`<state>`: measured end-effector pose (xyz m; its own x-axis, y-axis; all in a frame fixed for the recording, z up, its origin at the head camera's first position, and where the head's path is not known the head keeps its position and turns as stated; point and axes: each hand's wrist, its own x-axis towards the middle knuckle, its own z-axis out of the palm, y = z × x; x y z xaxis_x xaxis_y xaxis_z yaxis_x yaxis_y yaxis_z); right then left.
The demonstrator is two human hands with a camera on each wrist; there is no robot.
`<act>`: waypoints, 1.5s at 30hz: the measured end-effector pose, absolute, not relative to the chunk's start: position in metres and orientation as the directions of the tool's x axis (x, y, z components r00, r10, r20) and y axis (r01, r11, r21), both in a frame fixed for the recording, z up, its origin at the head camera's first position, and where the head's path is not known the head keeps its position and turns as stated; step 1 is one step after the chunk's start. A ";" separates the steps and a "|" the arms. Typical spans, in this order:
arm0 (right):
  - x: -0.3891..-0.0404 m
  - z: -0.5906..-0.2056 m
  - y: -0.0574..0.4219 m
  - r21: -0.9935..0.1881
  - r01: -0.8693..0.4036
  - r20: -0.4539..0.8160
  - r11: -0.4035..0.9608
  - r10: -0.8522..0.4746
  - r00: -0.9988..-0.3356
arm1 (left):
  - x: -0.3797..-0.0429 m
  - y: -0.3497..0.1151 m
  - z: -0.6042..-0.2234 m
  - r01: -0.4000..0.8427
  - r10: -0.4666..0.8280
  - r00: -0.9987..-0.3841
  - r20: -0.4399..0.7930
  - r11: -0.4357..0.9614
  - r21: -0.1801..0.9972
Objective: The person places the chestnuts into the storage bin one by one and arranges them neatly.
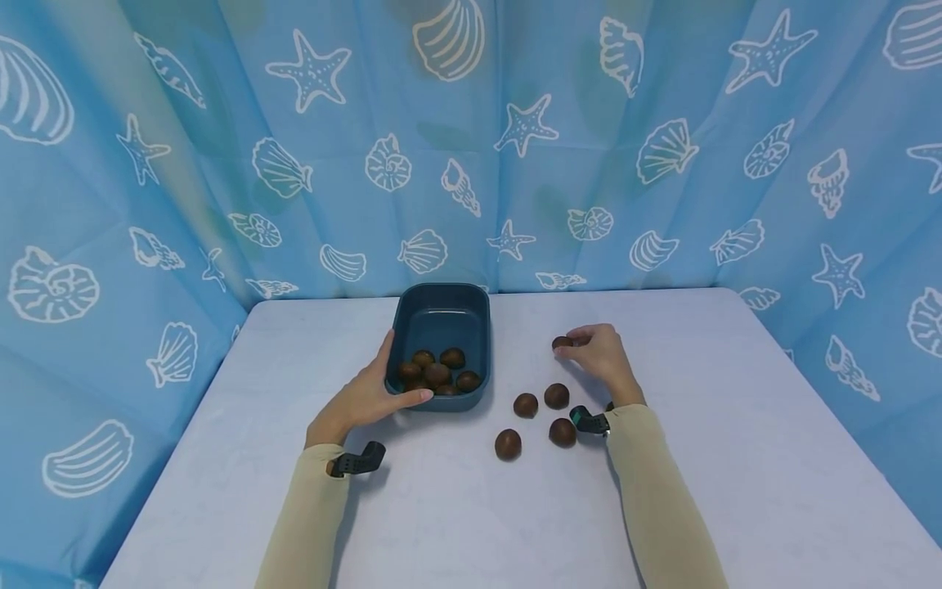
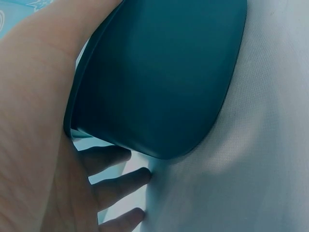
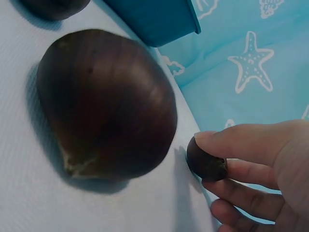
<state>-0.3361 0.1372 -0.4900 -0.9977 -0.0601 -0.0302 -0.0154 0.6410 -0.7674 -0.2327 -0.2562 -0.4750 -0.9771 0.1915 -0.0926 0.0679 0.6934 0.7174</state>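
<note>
My right hand (image 1: 598, 353) pinches a brown chestnut (image 1: 562, 343) between thumb and fingers at the right of the table. In the right wrist view the pinched chestnut (image 3: 205, 162) is low over or touching the cloth; I cannot tell which. My left hand (image 1: 371, 396) holds the near left corner of a dark teal box (image 1: 480, 401), with its thumb along the near rim and its fingers along the left side. Several chestnuts (image 1: 437, 375) lie in the near half of the box. Other loose chestnuts (image 1: 526, 405) lie between the box and my right forearm.
A white cloth (image 1: 441, 515) covers the table. Behind it and at both sides hangs a blue curtain (image 1: 456, 221) with white shells and starfish. One chestnut (image 1: 609, 406) is partly hidden by my right wrist. Close under the right wrist camera sits a large-looking chestnut (image 3: 108, 104).
</note>
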 end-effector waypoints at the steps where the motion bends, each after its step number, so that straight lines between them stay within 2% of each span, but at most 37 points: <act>1: -0.336 -0.489 0.136 -0.770 -0.016 -0.029 0.638 -0.061 -0.998 | -0.233 -0.256 -0.475 0.070 0.192 -0.977 -0.090 0.693 0.718; 14: -0.332 -0.469 0.121 -0.827 -0.032 -0.037 0.561 -0.112 -0.993 | -0.234 -0.257 -0.473 0.071 0.193 -0.977 -0.093 0.703 0.707; 23: -0.323 -0.456 0.099 -0.818 -0.124 0.031 0.561 -0.172 -0.985 | -0.234 -0.256 -0.473 0.088 0.201 -0.977 -0.071 0.683 0.725; 32: -0.313 -0.444 0.075 -0.850 -0.195 0.078 0.489 -0.250 -0.965 | -0.234 -0.258 -0.475 0.099 0.208 -0.976 -0.058 0.672 0.734; 45: -0.317 -0.437 0.046 -0.856 -0.240 0.119 0.457 -0.279 -0.953 | -0.233 -0.259 -0.475 0.084 0.191 -0.979 -0.068 0.688 0.721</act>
